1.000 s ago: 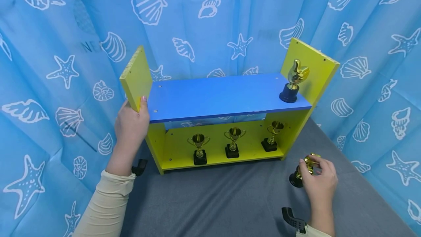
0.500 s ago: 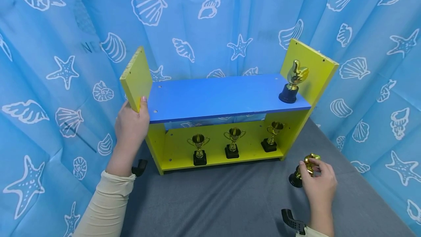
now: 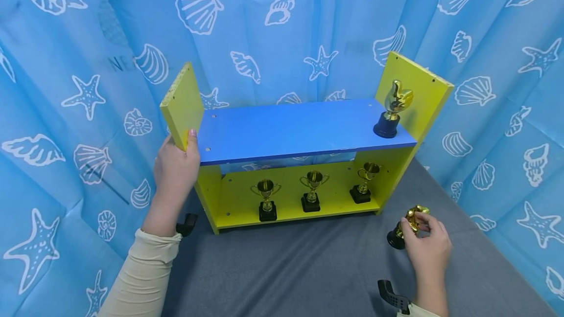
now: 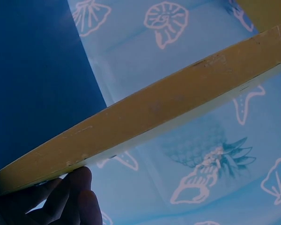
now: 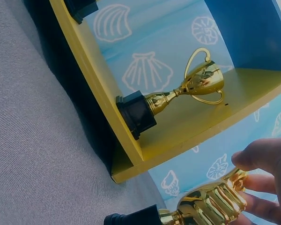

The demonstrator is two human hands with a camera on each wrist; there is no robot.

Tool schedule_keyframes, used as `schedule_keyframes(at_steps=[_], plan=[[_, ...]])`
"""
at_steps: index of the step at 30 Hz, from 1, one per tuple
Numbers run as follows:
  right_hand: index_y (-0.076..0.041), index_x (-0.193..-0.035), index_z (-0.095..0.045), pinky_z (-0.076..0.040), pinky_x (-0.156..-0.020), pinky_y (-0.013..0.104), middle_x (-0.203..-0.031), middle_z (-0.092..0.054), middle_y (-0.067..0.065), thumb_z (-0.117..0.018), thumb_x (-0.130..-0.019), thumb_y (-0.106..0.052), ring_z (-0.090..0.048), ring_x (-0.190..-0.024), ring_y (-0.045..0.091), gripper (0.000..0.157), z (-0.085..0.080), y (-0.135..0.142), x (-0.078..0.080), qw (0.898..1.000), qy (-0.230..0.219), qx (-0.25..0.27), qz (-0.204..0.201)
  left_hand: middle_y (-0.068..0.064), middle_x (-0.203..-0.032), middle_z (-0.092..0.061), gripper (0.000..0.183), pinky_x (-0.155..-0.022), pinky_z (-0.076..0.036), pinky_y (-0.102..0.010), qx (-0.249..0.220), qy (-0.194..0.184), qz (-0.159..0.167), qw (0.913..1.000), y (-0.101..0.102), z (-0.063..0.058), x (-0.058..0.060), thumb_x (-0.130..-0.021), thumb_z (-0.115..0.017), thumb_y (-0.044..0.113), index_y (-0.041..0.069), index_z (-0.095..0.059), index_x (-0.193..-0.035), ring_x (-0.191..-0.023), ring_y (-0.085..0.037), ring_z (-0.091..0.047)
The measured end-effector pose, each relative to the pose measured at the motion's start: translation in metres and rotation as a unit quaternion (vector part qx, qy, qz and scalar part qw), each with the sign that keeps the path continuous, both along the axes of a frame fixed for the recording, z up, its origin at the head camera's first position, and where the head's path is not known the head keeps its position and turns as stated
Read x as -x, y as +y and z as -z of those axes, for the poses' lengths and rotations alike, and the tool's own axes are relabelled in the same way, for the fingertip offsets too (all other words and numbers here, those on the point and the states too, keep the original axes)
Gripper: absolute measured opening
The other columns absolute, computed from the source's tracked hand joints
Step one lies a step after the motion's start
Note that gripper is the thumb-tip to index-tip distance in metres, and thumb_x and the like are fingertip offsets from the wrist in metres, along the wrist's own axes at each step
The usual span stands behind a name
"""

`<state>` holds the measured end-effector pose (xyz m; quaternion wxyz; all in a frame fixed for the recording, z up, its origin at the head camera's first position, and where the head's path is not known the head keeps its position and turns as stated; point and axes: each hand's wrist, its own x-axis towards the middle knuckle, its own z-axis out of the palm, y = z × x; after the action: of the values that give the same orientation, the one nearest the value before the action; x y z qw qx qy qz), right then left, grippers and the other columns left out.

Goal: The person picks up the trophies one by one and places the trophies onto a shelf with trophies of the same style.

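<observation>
In the head view my left hand (image 3: 177, 168) grips the front edge of the shelf unit's yellow left side panel (image 3: 184, 106), thumb on the inner face. The left wrist view shows its fingers (image 4: 79, 187) against the panel's outer side. My right hand (image 3: 429, 243) holds a gold thumbs-up trophy (image 5: 210, 204) by its golden top, black base downward, in front of the unit's right end. A matching thumbs-up trophy (image 3: 396, 106) stands upright on the right end of the blue shelf (image 3: 282, 128).
Three gold cup trophies with black bases, a left cup (image 3: 267, 199), a middle cup (image 3: 313, 191) and a right cup (image 3: 364, 182), stand on the yellow lower shelf (image 3: 240, 194). Grey cloth (image 3: 286, 268) lies beneath the unit. A blue seashell curtain (image 3: 273, 53) hangs behind.
</observation>
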<state>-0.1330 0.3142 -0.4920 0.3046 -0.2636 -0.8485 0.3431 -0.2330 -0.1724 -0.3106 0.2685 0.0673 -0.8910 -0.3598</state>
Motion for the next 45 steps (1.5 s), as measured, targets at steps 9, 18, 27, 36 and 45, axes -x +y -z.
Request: schedule_keyframes(at_steps=[9, 18, 27, 36, 45], plan=[[-0.006, -0.125, -0.062, -0.043, -0.074, 0.042, -0.12, -0.059, 0.018, -0.067, -0.09, -0.038, -0.057, -0.105, 0.033, 0.048, 0.0008, 0.0028, 0.0, 0.999, -0.04, 0.015, -0.015, -0.012, -0.089, -0.059, 0.058, -0.057, -0.044, -0.037, 0.005, 0.005, -0.002, 1.0, -0.0016, 0.0012, 0.0009, -0.098, -0.032, 0.061, 0.009, -0.055, -0.111, -0.074, -0.031, -0.062], [-0.005, -0.126, -0.06, -0.045, -0.081, 0.052, -0.124, -0.057, 0.02, -0.067, -0.09, -0.041, -0.055, -0.111, 0.037, 0.052, -0.0025, 0.0004, 0.0001, 0.997, -0.068, 0.029, -0.025, -0.012, -0.09, -0.059, 0.058, -0.057, -0.044, -0.038, 0.006, -0.001, -0.002, 1.0, -0.0014, 0.0016, 0.0013, -0.098, -0.032, 0.061, 0.009, -0.055, -0.113, -0.076, -0.031, -0.063], [-0.005, -0.125, -0.056, -0.047, -0.084, 0.056, -0.127, -0.055, 0.021, -0.067, -0.089, -0.044, -0.054, -0.115, 0.039, 0.055, -0.0027, -0.0008, 0.0033, 0.994, -0.091, 0.055, -0.022, -0.012, -0.089, -0.059, 0.058, -0.057, -0.044, -0.037, 0.005, 0.0, 0.001, 1.0, -0.0018, 0.0006, 0.0004, -0.098, -0.032, 0.061, 0.009, -0.055, -0.111, -0.077, -0.031, -0.063], [-0.006, -0.121, -0.055, -0.047, -0.081, 0.056, -0.124, -0.057, 0.021, -0.067, -0.089, -0.047, -0.054, -0.115, 0.039, 0.053, -0.0011, 0.0017, 0.0061, 0.993, -0.095, 0.067, -0.02, -0.012, -0.086, -0.057, 0.056, -0.057, -0.044, -0.037, 0.009, 0.005, 0.002, 0.9999, -0.0005, 0.0003, -0.0003, -0.099, -0.033, 0.06, 0.009, -0.054, -0.109, -0.075, -0.031, -0.062], [-0.008, -0.12, -0.059, -0.048, -0.073, 0.036, -0.122, -0.061, 0.016, -0.067, -0.091, -0.039, -0.059, -0.112, 0.033, 0.043, -0.0017, 0.0019, 0.0061, 0.993, -0.095, 0.06, -0.043, -0.012, -0.081, -0.054, 0.054, -0.055, -0.042, -0.037, 0.014, 0.015, -0.001, 0.9998, -0.0008, 0.0013, 0.0001, -0.099, -0.033, 0.059, 0.009, -0.054, -0.104, -0.07, -0.03, -0.061]])
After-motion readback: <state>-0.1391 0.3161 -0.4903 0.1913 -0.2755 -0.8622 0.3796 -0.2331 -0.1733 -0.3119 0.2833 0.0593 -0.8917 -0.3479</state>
